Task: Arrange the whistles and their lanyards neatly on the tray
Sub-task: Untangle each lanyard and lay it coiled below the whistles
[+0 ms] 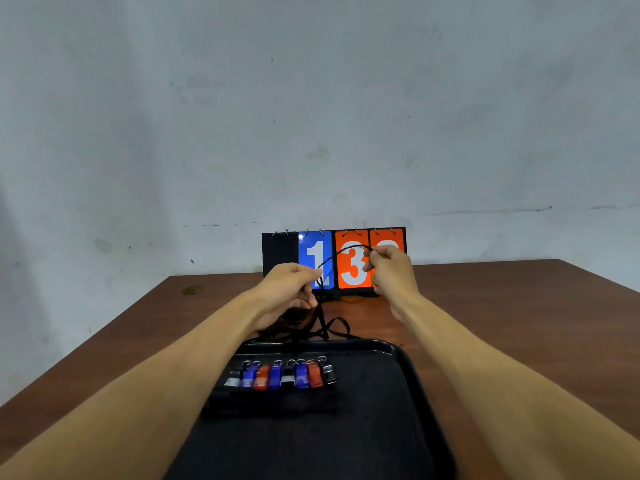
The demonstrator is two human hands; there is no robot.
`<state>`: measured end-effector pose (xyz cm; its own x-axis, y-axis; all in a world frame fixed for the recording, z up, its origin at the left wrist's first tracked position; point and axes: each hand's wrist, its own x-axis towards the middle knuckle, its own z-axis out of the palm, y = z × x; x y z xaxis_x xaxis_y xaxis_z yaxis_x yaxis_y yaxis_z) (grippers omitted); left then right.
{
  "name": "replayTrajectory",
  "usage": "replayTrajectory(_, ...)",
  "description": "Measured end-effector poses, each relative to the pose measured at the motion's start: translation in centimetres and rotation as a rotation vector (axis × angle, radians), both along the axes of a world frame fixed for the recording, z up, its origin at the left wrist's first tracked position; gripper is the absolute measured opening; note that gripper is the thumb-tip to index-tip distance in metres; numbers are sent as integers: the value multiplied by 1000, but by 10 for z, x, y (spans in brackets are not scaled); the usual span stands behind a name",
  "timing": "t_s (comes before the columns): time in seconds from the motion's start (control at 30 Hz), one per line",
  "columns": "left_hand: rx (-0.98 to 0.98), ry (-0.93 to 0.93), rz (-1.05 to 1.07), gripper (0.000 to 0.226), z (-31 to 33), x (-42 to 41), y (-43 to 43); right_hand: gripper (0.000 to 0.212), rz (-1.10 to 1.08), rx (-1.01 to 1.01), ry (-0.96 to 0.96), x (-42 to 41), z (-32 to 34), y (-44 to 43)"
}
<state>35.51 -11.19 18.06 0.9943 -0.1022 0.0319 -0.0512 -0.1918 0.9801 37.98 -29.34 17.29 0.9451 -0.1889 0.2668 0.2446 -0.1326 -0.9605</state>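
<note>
Several whistles [282, 375], blue, orange, black and white, lie side by side in a row on the black tray [412, 382], each with a metal ring at its far end. Both hands are raised beyond the tray's far rim. One black lanyard [341, 252] arcs between them: my left hand [292, 289] pinches one end and my right hand [389, 271] pinches the other. Below my left hand, a tangled heap of more black lanyards [322, 329] lies on the table just past the tray.
A flip scoreboard [332, 258] showing a blue 1 and an orange 3 stands at the back of the brown wooden table [519, 306], against a pale wall. The tray's near half is bare black surface.
</note>
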Motion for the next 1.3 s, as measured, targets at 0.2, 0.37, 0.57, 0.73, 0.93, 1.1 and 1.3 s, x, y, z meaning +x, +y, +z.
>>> replayTrajectory(0.2, 196, -57, 165, 19, -24, 37, 19, 17, -76, 137, -24, 34, -7, 7)
replayTrajectory(0.37, 361, -174, 364, 24, -42, 66, 35, 19, -74, 150, -62, 45, -19, 11)
replayTrajectory(0.57, 1098, -151, 305, 57, -46, 53, 32, 17, 11, 109, -97, 44, -9, 13)
replayTrajectory(0.73, 1107, -303, 231, 65, -33, 39, 1, 16, 94, 170, -165, 29, 16, 14)
replayTrajectory(0.93, 572, -81, -133, 55, -33, 28, -37, 23, 168, 282, -187, 12, 37, 11)
replayTrajectory(1.1, 387, -161, -54, 21, -21, 25, -33, 20, 180, 313, -143, 4, 39, -4)
replayTrajectory(1.3, 275, -36, -44, 24, 0, 20, -20, 18, 177, 128, 41, 4, 23, -8)
